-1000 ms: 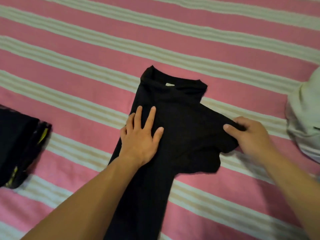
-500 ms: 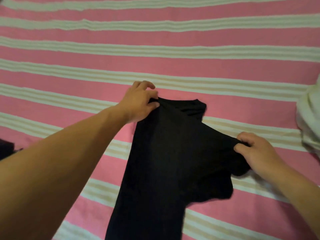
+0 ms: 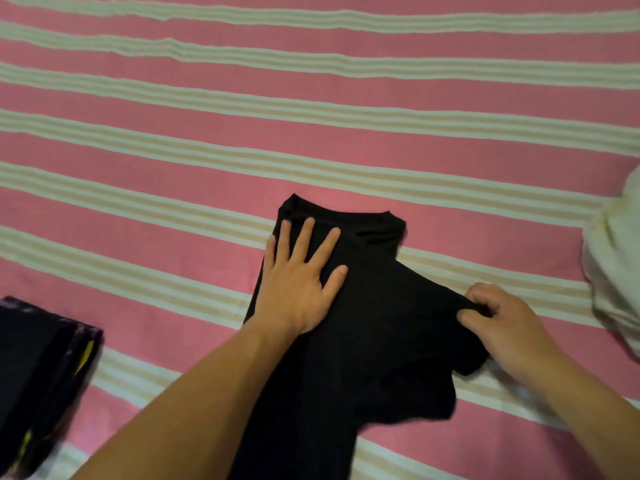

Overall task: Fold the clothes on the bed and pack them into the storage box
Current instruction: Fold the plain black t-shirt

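Note:
A black T-shirt point(image 3: 377, 327) lies lengthwise on the pink striped bed sheet point(image 3: 311, 150), collar away from me, its left side folded in. My left hand point(image 3: 298, 282) rests flat on the shirt just below the collar, fingers spread. My right hand point(image 3: 502, 323) pinches the edge of the right sleeve, which sticks out to the right. The shirt's lower part runs out of view at the bottom. No storage box is in view.
A folded stack of dark clothes with yellow accents point(image 3: 38, 372) sits at the lower left. A white garment point(image 3: 616, 268) lies bunched at the right edge. Striped sheet stretches away beyond the shirt.
My left hand let go of the collar's left corner and came down flat on the shirt below it. My right hand keeps its pinch on the sleeve.

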The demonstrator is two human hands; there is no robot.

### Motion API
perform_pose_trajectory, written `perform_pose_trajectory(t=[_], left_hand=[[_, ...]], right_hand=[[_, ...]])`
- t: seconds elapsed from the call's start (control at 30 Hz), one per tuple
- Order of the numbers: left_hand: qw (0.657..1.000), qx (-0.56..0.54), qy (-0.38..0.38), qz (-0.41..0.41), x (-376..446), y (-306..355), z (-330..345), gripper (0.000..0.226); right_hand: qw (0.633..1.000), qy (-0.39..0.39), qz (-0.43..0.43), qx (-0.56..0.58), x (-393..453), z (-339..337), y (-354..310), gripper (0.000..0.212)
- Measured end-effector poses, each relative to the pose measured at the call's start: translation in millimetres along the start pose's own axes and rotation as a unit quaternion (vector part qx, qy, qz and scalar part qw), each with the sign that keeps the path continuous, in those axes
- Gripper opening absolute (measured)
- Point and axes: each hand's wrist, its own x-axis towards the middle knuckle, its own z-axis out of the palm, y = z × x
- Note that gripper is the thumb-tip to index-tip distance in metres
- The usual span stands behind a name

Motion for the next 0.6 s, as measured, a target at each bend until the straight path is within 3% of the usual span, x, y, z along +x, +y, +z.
perform_pose_trajectory(t=[0.17, 0.23, 0.3, 0.4, 0.5, 0.6], left_hand=[[0.995, 0.029, -0.094, -0.016, 41.7, -0.7, -19.0, 0.062], [0.995, 0.047, -0.072, -0.050, 29.7, 18.3, -28.5, 0.062], [0.998, 0.002, 0.013, -0.055, -4.9, 47.0, -35.8, 0.062], [0.986, -0.099, 0.114, 0.070, -90.4, 96.0, -29.8, 0.052], [0.974, -0.073, 0.056, 0.209, -151.1, 124.9, -5.0, 0.035], [0.979, -0.046, 0.020, 0.197, -157.0, 130.3, 10.2, 0.034]], right_hand=[[1.000, 0.007, 0.020, 0.013, 2.9, 6.6, -3.3, 0.041], [0.999, 0.005, 0.032, 0.026, 0.7, 4.3, -6.7, 0.041], [0.999, -0.004, 0.033, 0.033, -0.6, 2.7, -10.7, 0.040], [0.998, -0.002, 0.043, 0.040, -0.2, 3.3, -11.2, 0.030], [0.996, -0.019, 0.056, 0.071, 0.4, 1.4, -10.7, 0.026], [0.994, -0.041, 0.058, 0.080, 3.1, -4.9, -9.8, 0.031]])
